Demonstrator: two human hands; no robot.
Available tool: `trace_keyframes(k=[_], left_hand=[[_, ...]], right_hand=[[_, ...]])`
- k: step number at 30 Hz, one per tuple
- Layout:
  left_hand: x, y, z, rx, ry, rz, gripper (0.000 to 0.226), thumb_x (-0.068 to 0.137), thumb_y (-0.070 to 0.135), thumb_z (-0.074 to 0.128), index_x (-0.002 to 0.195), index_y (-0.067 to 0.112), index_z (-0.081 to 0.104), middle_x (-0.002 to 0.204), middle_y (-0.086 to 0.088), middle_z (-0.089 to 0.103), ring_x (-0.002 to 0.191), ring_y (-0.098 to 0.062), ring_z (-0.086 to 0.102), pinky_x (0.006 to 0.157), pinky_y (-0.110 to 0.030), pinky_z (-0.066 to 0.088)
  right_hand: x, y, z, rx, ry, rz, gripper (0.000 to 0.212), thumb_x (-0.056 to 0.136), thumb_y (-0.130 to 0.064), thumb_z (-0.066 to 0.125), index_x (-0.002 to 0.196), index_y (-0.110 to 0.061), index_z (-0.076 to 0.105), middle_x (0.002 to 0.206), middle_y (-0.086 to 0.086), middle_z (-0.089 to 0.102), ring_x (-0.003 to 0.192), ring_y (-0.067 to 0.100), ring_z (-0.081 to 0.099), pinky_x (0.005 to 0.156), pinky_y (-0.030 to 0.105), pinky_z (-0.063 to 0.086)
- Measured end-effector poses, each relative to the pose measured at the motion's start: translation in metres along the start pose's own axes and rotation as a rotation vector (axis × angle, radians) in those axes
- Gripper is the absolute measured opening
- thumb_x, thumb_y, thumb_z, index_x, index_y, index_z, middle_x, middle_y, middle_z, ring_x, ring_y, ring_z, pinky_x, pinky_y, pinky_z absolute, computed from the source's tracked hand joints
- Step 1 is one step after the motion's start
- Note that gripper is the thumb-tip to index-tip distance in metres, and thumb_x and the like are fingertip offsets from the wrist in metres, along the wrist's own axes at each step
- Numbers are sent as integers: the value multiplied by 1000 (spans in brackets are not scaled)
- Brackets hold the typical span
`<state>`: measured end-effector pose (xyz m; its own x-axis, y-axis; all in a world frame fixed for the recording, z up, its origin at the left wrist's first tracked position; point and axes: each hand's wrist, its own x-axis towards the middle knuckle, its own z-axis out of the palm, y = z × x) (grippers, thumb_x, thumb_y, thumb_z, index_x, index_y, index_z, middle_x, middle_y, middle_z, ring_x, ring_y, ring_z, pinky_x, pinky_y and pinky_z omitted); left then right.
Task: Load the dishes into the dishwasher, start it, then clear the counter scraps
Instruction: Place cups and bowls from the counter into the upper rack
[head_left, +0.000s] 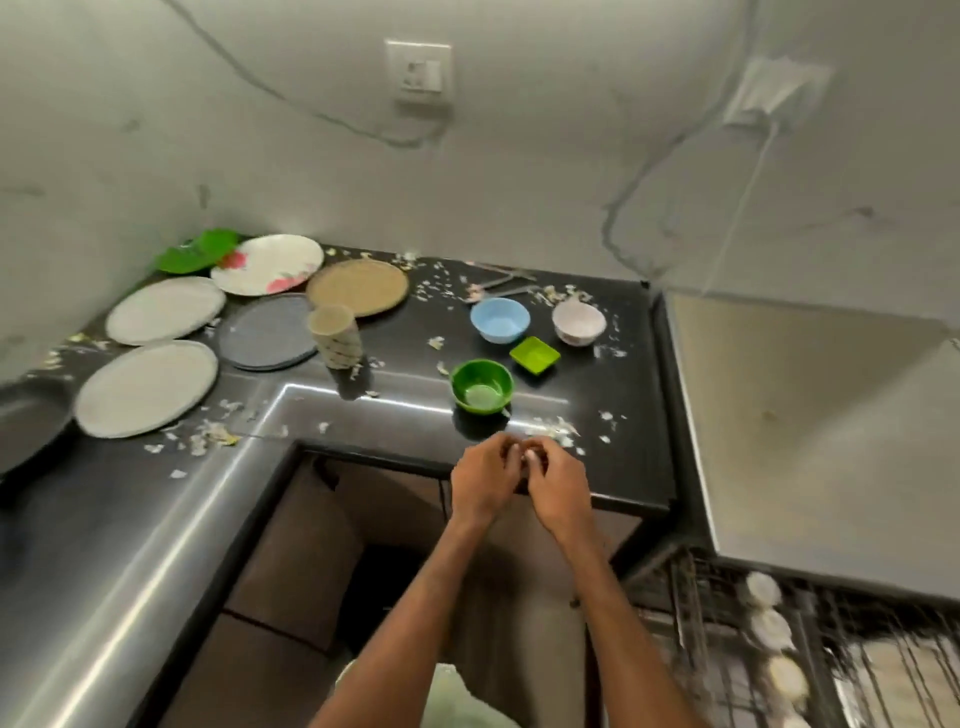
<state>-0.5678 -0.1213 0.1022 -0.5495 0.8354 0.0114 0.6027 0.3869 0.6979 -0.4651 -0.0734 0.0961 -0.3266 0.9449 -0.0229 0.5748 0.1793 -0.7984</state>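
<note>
On the desk before you, the plates crowd the left wing and far corner, some overlapping. The cup stands at their right, against one plate's rim. Further right, the near bowl sits closest to you. The square dish is behind and right of it. Behind that, the left far bowl and right far bowl sit side by side. Utensils lie behind those, by the wall. Scraps are scattered across the desk. The dishwasher rack sits low on your right, past the desk's end.
</note>
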Motion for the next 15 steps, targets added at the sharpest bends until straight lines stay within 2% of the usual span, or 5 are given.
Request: trace_keyframes(k=[5, 8, 11, 13, 15], left_hand=[[48, -51, -58, -16, 96, -90, 24, 94, 38, 52, 104, 25, 69, 94, 4, 75, 87, -18, 70, 77, -41, 57], [65, -84, -85, -61, 170, -161, 19, 96, 35, 53, 103, 26, 69, 90, 9, 74, 83, -10, 70, 76, -38, 58], [80, -108, -107, -144, 299, -233, 20, 96, 26, 57, 115, 24, 63, 103, 10, 70, 94, -7, 66, 81, -30, 54], [89, -124, -117, -195, 364, -259, 32, 95, 23, 60, 127, 20, 59, 115, 9, 65, 105, -8, 62, 90, -30, 52], [102, -141, -124, -213, 411, -296, 38, 93, 24, 61, 131, 20, 57, 122, 8, 63, 109, -7, 60, 95, -33, 52]], right_hand=[[39, -56, 67, -22, -93, -103, 17, 96, -19, 58, 109, -24, 68, 102, -1, 74, 94, 17, 68, 82, 31, 51], [59, -87, 99, 28, -152, -135, 17, 97, -21, 58, 110, -24, 67, 104, -3, 72, 94, 13, 67, 85, 31, 53], [81, -109, 130, 54, -217, -167, 20, 96, -21, 59, 116, -22, 65, 103, -4, 70, 93, 10, 65, 88, 35, 55], [97, -119, 148, 58, -263, -163, 32, 95, -25, 61, 127, -21, 56, 111, -3, 68, 99, 14, 65, 92, 39, 54], [119, -133, 165, 76, -346, -125, 53, 94, -32, 63, 142, -22, 42, 131, -1, 58, 111, 17, 62, 98, 41, 51]])
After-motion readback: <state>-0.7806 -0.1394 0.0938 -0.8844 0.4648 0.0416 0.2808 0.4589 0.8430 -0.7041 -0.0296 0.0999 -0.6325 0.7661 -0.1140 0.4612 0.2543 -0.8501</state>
